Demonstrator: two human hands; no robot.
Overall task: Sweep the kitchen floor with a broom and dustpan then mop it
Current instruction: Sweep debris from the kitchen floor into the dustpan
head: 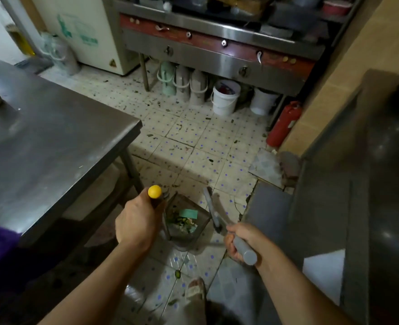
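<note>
My left hand (137,221) grips a dark upright handle with a yellow tip (154,191); it leads down to the dustpan (188,231) on the floor between my hands. The dustpan holds green scraps, leaves and other rubbish. My right hand (241,240) grips the grey handle (244,250) of the broom, whose shaft (211,207) slants down to the floor just right of the dustpan. The tiled floor (193,141) ahead is strewn with dark leaf bits and dirt.
A steel table (53,141) fills the left. A stove unit (217,50) stands ahead with white buckets (225,97) and jugs beneath. A red fire extinguisher (285,123) leans at the right wall. A dark steel counter (358,184) runs on the right. My sandalled foot (195,289) is below.
</note>
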